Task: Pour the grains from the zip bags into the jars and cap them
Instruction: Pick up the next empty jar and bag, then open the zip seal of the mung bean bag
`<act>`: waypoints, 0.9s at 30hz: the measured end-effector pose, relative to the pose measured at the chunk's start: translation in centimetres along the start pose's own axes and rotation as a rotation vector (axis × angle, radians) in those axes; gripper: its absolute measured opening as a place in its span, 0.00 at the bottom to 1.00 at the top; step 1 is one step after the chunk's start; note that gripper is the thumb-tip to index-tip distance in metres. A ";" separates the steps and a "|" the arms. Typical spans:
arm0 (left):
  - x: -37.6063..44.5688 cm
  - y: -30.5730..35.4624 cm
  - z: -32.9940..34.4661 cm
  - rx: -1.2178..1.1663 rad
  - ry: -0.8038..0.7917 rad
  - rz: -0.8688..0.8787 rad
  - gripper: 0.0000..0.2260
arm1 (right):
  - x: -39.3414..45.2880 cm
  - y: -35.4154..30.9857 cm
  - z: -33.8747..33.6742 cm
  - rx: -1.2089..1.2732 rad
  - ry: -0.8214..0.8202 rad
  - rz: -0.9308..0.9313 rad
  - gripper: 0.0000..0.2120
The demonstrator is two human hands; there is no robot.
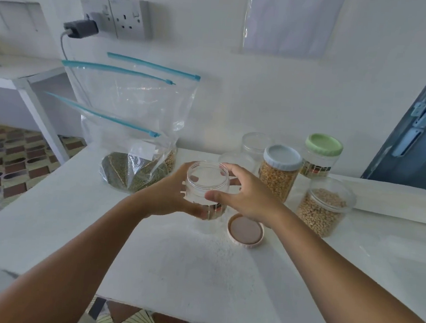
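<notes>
An empty clear jar (pixel 206 184) with no cap is held over the white table (pixel 172 261). My left hand (pixel 170 193) grips its left side and my right hand (pixel 247 195) curls round its right side, thumb on the front. A pink cap (pixel 245 231) lies upside down on the table just below the jar. Clear zip bags with blue zippers stand behind; the front zip bag (pixel 133 151) holds green grains, and a bag of yellow grains (pixel 171 160) peeks out behind it.
On the right stand a blue-capped jar of yellow grains (pixel 279 172), an uncapped jar of beige grains (pixel 323 207), a green-capped jar (pixel 320 155) and two empty clear jars (pixel 254 144). A wall with sockets (pixel 116 17) rises behind. The table's front edge is near me.
</notes>
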State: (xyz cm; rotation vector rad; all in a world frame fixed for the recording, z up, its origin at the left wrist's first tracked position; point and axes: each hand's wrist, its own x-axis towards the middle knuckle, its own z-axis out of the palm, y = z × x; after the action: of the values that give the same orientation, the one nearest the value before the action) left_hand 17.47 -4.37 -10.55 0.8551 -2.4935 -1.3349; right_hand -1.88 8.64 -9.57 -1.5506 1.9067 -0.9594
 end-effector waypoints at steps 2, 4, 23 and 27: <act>-1.9 0.5 -1.5 0.157 0.070 -0.025 0.56 | 0.1 -0.3 -0.2 -0.037 -0.015 0.010 0.48; -4.4 1.4 -3.4 0.304 0.185 0.030 0.47 | 0.0 -1.1 -0.4 -0.051 0.038 -0.002 0.49; -1.0 -0.6 -15.3 0.681 0.549 0.694 0.11 | 8.0 -11.5 6.5 -0.135 0.481 -0.255 0.09; -0.7 -1.1 -16.2 0.669 0.604 0.704 0.06 | 8.5 -11.3 6.7 -0.150 0.580 -0.241 0.04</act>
State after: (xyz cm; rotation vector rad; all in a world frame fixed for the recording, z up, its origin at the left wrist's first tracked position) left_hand 25.21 -15.80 -1.99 0.3087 -2.3478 0.0032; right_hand 8.18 -2.17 -4.55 -1.7514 2.2455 -1.5353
